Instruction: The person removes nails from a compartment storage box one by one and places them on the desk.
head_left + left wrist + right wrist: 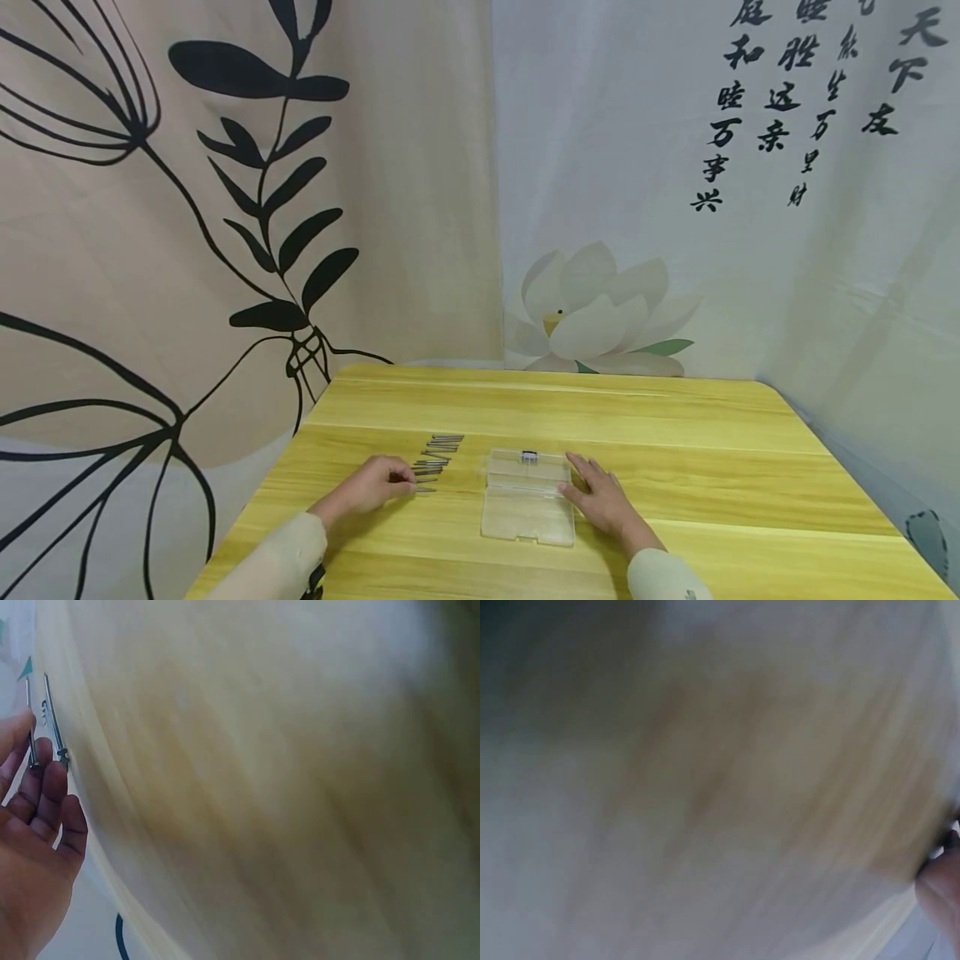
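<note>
My left hand (378, 483) is at the left of the table, at the near end of a row of metal nails (442, 448). Between its thumb and fingers it pinches one nail (31, 739), thin and grey with a flat head. Another nail (54, 716) shows just beyond the fingers in the left wrist view. A clear plastic box (528, 518) lies opened flat in the middle, with a small dark-marked patch on its far part. Against the box's right edge rests my right hand (602, 498), fingers extended. Only a fingertip of it shows in the right wrist view.
The wooden table (697, 467) has rounded far corners and stands close to printed cloth hangings (420, 192) behind and at the sides. Several nails lie roughly parallel, left of the box and apart from it.
</note>
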Demonstrator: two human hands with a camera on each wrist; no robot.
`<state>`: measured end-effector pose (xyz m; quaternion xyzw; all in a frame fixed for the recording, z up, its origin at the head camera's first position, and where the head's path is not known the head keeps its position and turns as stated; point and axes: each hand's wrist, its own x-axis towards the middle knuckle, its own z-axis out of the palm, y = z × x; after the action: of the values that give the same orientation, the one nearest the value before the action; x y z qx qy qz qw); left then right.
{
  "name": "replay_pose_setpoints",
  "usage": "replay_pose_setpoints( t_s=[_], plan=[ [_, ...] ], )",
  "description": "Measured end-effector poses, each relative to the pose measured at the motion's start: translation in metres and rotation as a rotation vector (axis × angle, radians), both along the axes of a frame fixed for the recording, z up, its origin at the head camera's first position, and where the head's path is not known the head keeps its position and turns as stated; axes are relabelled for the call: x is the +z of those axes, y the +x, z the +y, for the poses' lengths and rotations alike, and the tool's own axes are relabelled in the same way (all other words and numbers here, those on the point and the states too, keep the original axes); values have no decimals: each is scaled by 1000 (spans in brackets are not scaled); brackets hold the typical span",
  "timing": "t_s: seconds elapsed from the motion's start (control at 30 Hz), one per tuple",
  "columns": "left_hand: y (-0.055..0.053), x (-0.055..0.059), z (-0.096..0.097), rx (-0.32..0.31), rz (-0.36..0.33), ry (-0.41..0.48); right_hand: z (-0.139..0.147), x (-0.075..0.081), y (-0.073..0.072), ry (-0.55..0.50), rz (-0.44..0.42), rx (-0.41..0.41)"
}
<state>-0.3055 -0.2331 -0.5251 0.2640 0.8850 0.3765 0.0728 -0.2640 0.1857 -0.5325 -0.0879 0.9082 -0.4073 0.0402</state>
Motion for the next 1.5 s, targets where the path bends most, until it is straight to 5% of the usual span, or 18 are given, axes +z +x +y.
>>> replay_pose_setpoints(
  t_s=[0.97,1.5],
  plan=[
    [5,4,5,-6,7,-14,0,-1,-1,3,-2,3],
    [-3,22,14,46,57,-28,1,-1,-1,9,0,3]
  ],
)
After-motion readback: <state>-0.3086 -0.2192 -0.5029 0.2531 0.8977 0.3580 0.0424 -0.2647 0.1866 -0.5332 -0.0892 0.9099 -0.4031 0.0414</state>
